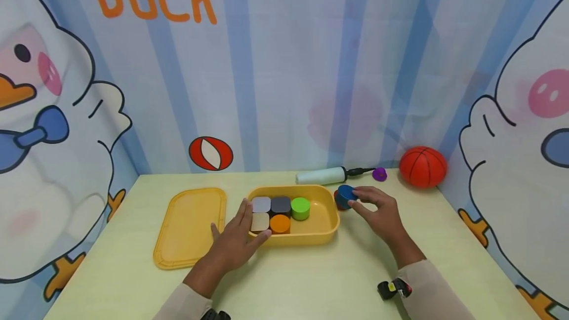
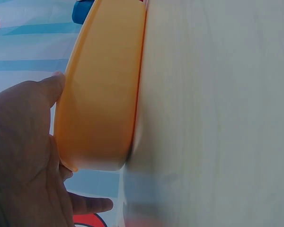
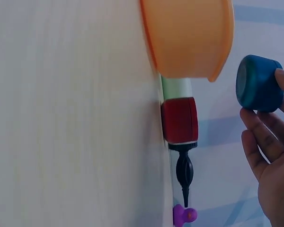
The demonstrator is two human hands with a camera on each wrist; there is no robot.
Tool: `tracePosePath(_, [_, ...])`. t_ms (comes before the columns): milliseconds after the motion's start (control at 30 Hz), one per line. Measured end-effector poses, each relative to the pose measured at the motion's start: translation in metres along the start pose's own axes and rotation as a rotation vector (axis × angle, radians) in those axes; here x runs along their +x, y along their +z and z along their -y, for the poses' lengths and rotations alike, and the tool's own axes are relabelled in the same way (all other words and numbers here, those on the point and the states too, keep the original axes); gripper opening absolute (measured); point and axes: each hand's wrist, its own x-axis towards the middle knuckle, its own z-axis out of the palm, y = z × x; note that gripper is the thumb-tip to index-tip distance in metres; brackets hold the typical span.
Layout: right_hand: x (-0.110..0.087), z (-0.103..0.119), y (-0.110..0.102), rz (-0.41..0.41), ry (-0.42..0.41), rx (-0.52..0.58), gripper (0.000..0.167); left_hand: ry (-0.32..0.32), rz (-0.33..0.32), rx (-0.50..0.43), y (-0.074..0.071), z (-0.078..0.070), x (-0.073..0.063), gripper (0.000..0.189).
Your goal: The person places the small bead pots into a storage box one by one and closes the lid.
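My right hand [image 1: 384, 213] pinches a small blue round container [image 3: 259, 83] between thumb and fingers, raised off the table just past the right end of a yellow tub [image 1: 326, 231]. Below it on the table stands a red round piece [image 3: 180, 120], mostly hidden in the head view. My left hand [image 1: 235, 241] touches the tub's left end with fingers extended, thumb at the rim. Inside the tub sit a light grey piece [image 1: 261, 204], a dark grey piece [image 1: 280, 205], a cream piece [image 1: 260, 221], an orange piece [image 1: 280, 223] and a green round piece [image 1: 300, 208].
A yellow lid [image 1: 191, 231] lies flat left of the tub. Behind the tub lies a pale hand pump [image 1: 321, 176] with a black nozzle, near a small purple piece [image 1: 380, 174]. A red basketball [image 1: 423, 167] sits at the back right corner, against the curtain [image 1: 289, 63].
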Motion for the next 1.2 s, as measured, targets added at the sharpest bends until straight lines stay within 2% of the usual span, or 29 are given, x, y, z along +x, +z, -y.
tracePosePath(200, [-0.003, 0.014, 0.011, -0.001, -0.048, 0.011, 0.025, 0.005, -0.004, -0.004, 0.003, 0.002, 0.000, 0.101])
tracePosePath(400, [-0.007, 0.025, 0.026, 0.099, -0.082, -0.009, 0.028, 0.003, 0.001, -0.013, 0.002, 0.000, 0.000, 0.101])
tracePosePath(600, [-0.005, 0.034, 0.040, 0.208, -0.082, -0.016, 0.031, 0.003, -0.005, -0.003, 0.000, -0.001, -0.002, 0.101])
tracePosePath(867, [-0.005, 0.039, 0.050, 0.300, -0.029, -0.081, 0.033, 0.002, -0.005, -0.009, 0.001, -0.002, 0.000, 0.102])
tracePosePath(1200, [-0.002, 0.043, 0.057, 0.405, 0.070, -0.081, 0.031, -0.001, -0.008, -0.006, -0.001, -0.002, -0.001, 0.102])
